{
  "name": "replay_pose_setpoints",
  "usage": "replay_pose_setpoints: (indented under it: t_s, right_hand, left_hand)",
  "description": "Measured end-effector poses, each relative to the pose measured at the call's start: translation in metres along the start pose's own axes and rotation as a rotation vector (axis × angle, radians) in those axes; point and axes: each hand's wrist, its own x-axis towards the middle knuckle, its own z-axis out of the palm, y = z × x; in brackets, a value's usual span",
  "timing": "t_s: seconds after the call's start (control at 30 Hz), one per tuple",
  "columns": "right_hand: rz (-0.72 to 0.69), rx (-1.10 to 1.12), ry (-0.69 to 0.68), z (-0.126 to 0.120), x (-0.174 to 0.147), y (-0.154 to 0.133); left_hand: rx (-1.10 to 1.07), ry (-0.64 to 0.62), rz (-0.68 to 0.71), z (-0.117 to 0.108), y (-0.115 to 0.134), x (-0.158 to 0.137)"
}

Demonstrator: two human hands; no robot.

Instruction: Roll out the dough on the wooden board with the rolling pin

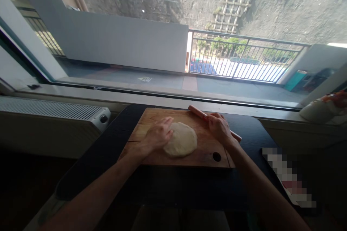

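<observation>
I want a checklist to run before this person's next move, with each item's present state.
1. Dough within the board's edges: ok.
2. Pin gripped: ok, right hand closed around it.
3. Pin over dough: not ok, it is off to the right.
4. Dough clear of left hand: not ok, the hand covers its left edge.
5. Dough evenly thick: cannot tell.
6. Board secured against slipping: cannot tell.
</observation>
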Motion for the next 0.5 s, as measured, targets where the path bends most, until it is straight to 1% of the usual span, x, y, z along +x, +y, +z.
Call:
replay_pose_setpoints:
  t_s: [0.07,0.1,0.13,0.2,0.27,0.33,0.37,0.43,0.5]
  right_hand:
    - [0.063,-0.069,-0.024,-0.010,-0.002,0.020]
    - [0.084,-0.091,-0.044,-0.012,-0.004,0.027]
    - [0.097,-0.103,-0.066,-0.014,-0.006,0.033]
    - [0.107,-0.113,-0.110,-0.016,-0.012,0.041]
    - [0.117,-0.125,-0.137,-0.020,-0.019,0.042]
    - [0.125,-0.140,-0.138,-0.026,-0.028,0.036]
    - [0.109,-0.133,-0.137,-0.029,-0.033,0.030]
    - [0.021,-0.080,-0.147,-0.032,-0.041,0.016]
    - [-0.095,-0.011,-0.169,-0.031,-0.047,-0.002]
  left_hand:
    - [0.062,-0.099,0.163,0.014,0.018,0.001]
    - [0.102,-0.130,0.215,0.022,0.025,0.002]
    - [0.143,-0.137,0.239,0.029,0.031,0.004]
    - [0.193,-0.091,0.206,0.039,0.034,0.006]
    - [0.221,-0.047,0.158,0.041,0.028,0.008]
    - [0.233,0.009,0.106,0.033,0.015,0.006]
    - [0.251,0.061,0.089,0.026,0.008,0.004]
    - [0.297,0.208,0.081,0.009,-0.006,-0.004]
    - [0.324,0.349,0.099,-0.008,-0.014,-0.015]
